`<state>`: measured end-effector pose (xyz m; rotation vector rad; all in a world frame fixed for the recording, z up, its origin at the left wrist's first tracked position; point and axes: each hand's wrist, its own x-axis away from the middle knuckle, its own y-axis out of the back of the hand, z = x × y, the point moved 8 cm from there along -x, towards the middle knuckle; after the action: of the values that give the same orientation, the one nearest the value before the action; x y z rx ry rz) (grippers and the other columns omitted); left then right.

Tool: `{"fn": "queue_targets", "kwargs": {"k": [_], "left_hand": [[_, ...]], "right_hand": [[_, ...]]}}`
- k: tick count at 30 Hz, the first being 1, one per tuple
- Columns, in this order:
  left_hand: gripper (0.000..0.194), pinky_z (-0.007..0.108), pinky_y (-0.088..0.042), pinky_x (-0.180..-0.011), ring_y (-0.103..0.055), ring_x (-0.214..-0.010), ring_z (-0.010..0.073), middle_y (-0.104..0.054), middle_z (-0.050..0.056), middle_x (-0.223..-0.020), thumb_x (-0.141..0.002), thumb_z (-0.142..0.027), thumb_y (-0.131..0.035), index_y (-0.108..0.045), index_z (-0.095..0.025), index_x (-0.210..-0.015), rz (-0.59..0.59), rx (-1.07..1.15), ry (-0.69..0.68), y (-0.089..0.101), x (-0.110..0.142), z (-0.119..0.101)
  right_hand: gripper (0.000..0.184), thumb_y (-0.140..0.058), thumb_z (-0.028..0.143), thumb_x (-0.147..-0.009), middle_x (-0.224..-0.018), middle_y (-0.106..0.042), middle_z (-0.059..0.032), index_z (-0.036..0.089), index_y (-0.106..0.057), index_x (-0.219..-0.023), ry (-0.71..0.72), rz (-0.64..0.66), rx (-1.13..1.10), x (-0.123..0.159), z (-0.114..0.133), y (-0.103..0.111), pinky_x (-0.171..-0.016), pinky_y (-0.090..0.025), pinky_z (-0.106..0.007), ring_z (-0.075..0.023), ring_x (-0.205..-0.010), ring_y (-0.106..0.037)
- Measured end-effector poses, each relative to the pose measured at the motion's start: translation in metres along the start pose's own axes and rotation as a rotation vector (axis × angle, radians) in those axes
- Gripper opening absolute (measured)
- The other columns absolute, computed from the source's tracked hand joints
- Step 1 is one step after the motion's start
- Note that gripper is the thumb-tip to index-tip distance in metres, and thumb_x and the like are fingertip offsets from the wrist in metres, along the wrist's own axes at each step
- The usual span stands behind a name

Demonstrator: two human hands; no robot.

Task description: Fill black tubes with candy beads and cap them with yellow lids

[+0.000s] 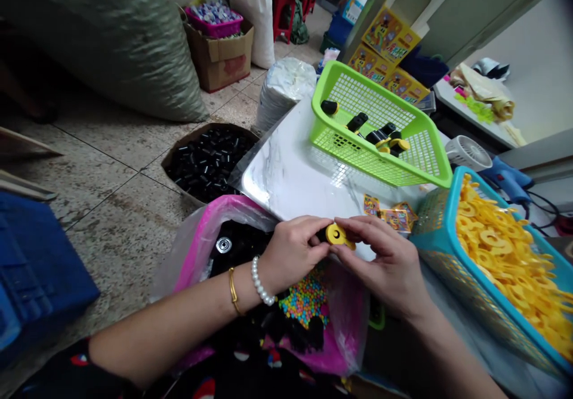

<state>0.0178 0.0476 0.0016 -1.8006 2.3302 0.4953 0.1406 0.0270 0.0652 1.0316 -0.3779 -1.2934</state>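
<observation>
My left hand point(289, 255) is closed around a small black plastic cylinder point(321, 235), much of it hidden by my fingers. Thumb and fingers of my right hand point(389, 261) pinch a yellow plastic ring piece point(335, 233), which sits against the end of the cylinder. Below both hands is a pink tub point(197, 243) lined with clear plastic, holding black parts and many small coloured beads point(304, 300). On the white tabletop point(286, 175) stands a green basket point(380, 169) with several black-and-yellow pieces point(387, 136) inside. Small printed packets point(396, 217) lie near my right hand.
To the right, a blue basket point(436, 226) is full of yellow ring pieces point(496, 241). A box of black cylinders point(212, 160) stands on the floor beyond the tub. A blue crate point(40, 267), large sack point(111, 40), small fan point(468, 153) and yellow printed boxes point(389, 34) surround the area.
</observation>
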Motion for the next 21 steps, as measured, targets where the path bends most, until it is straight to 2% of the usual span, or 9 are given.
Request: {"fn": "queue_targets", "kwargs": {"k": [5,8,10,13,16,19,21], "left_hand": [[0.033,0.020,-0.052,-0.055,-0.059,-0.061,0.0088,-0.071,0.006,-0.090,-0.075,-0.011,-0.064,-0.069,-0.015,-0.107,-0.005,0.045,0.024,0.001,0.001,0.004],[0.034,0.019,-0.050,-0.053,-0.059,-0.060,0.0081,-0.071,0.006,-0.092,-0.075,-0.010,-0.062,-0.069,-0.015,-0.108,0.034,0.093,0.084,0.002,0.000,0.004],[0.031,0.018,-0.049,-0.051,-0.060,-0.058,0.0082,-0.072,0.006,-0.087,-0.077,-0.014,-0.060,-0.070,-0.016,-0.107,0.096,0.160,0.191,0.000,-0.001,0.005],[0.029,0.017,-0.047,-0.044,-0.058,-0.049,0.0084,-0.068,0.004,-0.069,-0.084,-0.031,-0.059,-0.068,-0.014,-0.105,0.176,0.305,0.428,-0.008,-0.001,0.010],[0.027,0.015,-0.042,-0.037,-0.053,-0.039,0.0069,-0.061,-0.001,-0.054,-0.086,-0.038,-0.058,-0.063,-0.013,-0.095,0.181,0.424,0.579,-0.016,-0.001,0.014],[0.021,0.013,-0.042,-0.037,-0.052,-0.036,0.0061,-0.053,-0.005,-0.047,-0.088,-0.036,-0.057,-0.057,-0.015,-0.087,0.156,0.441,0.565,-0.020,-0.006,0.015],[0.021,0.013,-0.044,-0.036,-0.054,-0.037,0.0062,-0.056,-0.005,-0.054,-0.088,-0.037,-0.058,-0.055,-0.016,-0.089,0.154,0.458,0.545,-0.023,-0.006,0.016]], "right_hand": [[0.024,-0.069,0.018,-0.081,-0.090,-0.067,-0.0033,0.021,-0.069,-0.105,-0.009,0.036,-0.020,-0.003,-0.003,-0.002,-0.064,-0.053,-0.026,-0.0120,-0.071,-0.062],[0.025,-0.069,0.019,-0.081,-0.095,-0.067,-0.0043,0.021,-0.068,-0.106,-0.029,0.055,-0.087,0.000,-0.011,-0.007,-0.065,-0.054,-0.026,-0.0133,-0.077,-0.064],[0.026,-0.069,0.019,-0.082,-0.099,-0.068,-0.0051,0.022,-0.067,-0.108,-0.057,0.051,-0.144,0.003,-0.018,-0.010,-0.064,-0.055,-0.026,-0.0143,-0.081,-0.065],[0.027,-0.067,0.018,-0.084,-0.101,-0.068,-0.0053,0.023,-0.066,-0.110,-0.062,0.025,-0.212,0.008,-0.022,-0.012,-0.064,-0.055,-0.025,-0.0147,-0.084,-0.066],[0.025,-0.066,0.016,-0.085,-0.100,-0.068,-0.0052,0.022,-0.065,-0.109,-0.026,0.015,-0.165,0.008,-0.019,-0.011,-0.072,-0.054,-0.027,-0.0148,-0.087,-0.066],[0.023,-0.064,0.017,-0.086,-0.098,-0.068,-0.0054,0.021,-0.063,-0.108,0.001,-0.005,-0.122,0.007,-0.013,-0.011,-0.080,-0.053,-0.030,-0.0156,-0.089,-0.065],[0.020,-0.061,0.017,-0.087,-0.097,-0.067,-0.0061,0.020,-0.062,-0.107,-0.002,-0.040,-0.123,0.008,-0.010,-0.012,-0.080,-0.052,-0.030,-0.0160,-0.089,-0.064]]}}
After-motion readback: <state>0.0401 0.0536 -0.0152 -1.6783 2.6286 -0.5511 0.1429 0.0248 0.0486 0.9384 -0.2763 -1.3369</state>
